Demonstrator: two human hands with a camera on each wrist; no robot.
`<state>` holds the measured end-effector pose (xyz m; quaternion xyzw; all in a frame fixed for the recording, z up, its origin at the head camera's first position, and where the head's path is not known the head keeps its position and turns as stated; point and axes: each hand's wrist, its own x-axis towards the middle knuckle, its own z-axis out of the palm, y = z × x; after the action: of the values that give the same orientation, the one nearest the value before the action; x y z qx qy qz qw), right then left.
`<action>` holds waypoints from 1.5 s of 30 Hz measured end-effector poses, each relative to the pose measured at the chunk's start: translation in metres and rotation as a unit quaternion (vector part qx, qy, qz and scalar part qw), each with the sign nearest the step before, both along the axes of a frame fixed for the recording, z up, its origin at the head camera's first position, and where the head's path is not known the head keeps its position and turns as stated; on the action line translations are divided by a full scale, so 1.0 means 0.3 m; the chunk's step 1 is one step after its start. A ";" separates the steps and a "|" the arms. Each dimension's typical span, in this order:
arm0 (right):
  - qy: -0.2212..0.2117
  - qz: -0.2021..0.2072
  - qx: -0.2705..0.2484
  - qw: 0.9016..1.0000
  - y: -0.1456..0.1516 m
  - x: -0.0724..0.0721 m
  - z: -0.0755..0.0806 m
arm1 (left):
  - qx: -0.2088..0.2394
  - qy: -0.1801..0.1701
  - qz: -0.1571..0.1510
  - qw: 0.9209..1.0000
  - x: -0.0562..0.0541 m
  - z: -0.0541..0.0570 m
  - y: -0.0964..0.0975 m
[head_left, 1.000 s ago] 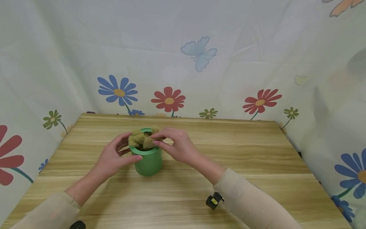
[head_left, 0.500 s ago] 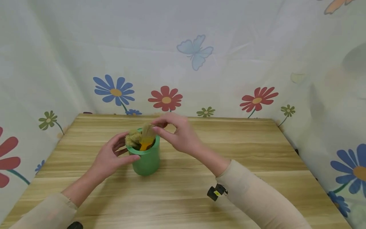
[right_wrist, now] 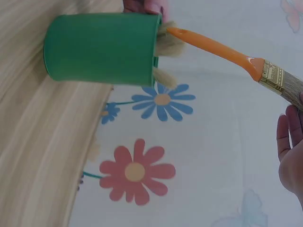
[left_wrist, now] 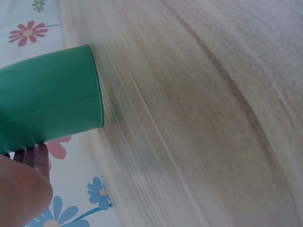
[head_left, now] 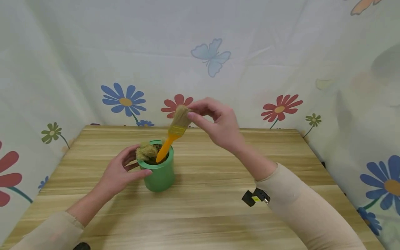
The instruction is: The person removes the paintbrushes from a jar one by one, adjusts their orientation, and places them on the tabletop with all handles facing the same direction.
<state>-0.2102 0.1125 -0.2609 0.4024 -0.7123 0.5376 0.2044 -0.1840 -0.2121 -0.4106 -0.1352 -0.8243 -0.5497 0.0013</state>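
In the head view my right hand (head_left: 222, 125) pinches a flat paintbrush (head_left: 170, 139) by its tan bristles, thumb on one side and fingers on the other. The brush tilts, bristles up, its orange handle pointing down to the mouth of a green cylindrical pot (head_left: 160, 178). Seen from the right wrist, the tip of the handle sits right at the pot's mouth. My left hand (head_left: 120, 172) grips the upright pot near its rim, thumb in front and fingers round the far left. Tan bristle tufts (head_left: 146, 151) of other brushes stick out of the pot; their handles are hidden inside.
The pot stands on a wood-grain table (head_left: 225, 208), left of the middle. Behind the table's back edge hangs a pale cloth (head_left: 250, 80) printed with flowers and a butterfly. A small black device (head_left: 254, 197) is strapped at my right wrist.
My right hand has risen out of the pot and moved up and right, drawing the paintbrush up by its bristles. The left hand keeps its grip and the pot stays in place.
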 end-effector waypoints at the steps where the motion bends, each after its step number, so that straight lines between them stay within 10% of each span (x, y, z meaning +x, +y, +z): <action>1: -0.006 -0.002 -0.002 1.000 0.018 -0.002 0.008 | 0.002 0.001 0.000 1.000 0.000 -0.001 0.001; 9: -0.095 -0.034 0.041 0.994 0.138 -0.017 0.001 | 0.000 0.004 0.002 1.000 -0.002 -0.002 -0.001; 30: -0.280 -0.041 0.153 0.947 0.229 -0.080 -0.249 | 0.001 0.008 0.002 1.000 -0.013 -0.009 -0.003; 45: -0.270 -0.051 0.194 0.942 0.204 -0.161 -0.401 | 0.005 -0.002 0.004 1.000 -0.006 -0.011 0.000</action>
<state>-0.2585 0.1736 -0.3811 0.2366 -0.8507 0.4666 -0.0504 -0.1859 -0.2120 -0.4140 -0.1303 -0.8222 -0.5541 0.0024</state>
